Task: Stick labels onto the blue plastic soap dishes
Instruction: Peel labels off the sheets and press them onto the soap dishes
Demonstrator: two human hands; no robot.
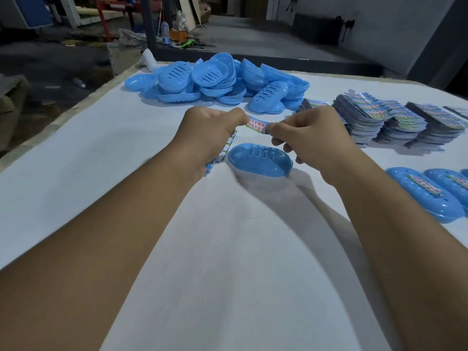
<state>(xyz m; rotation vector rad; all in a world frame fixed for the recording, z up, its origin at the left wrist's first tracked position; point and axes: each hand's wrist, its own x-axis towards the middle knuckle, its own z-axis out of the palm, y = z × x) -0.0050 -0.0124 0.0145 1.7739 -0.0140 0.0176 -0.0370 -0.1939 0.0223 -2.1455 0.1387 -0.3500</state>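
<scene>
Head view: I see both hands out over the white worktop (pixel 76 158); left hand (pixel 207 133) and right hand (pixel 307 138) hold one label (pixel 256 125) stretched between them, each pinching an end; left fingers curled, thumb and forefinger clamped on the label's left end; right fingers (pixel 274 127) clamped on its right end, the other right fingers loosely bent below; label hangs in the air above and just behind a single soap dish (pixel 259 160); that dish lies bottom up on the worktop between the hands, slots showing, no label on it; a strip of label backing (pixel 222 153) lies under the left hand, just beside the dish; pile of unlabelled dishes (pixel 217 79) at the far side of the worktop; stacks of label sheets (pixel 395 120) far right; labelled dishes (pixel 428 193) in a row at the right edge, well apart from the single dish.
</scene>
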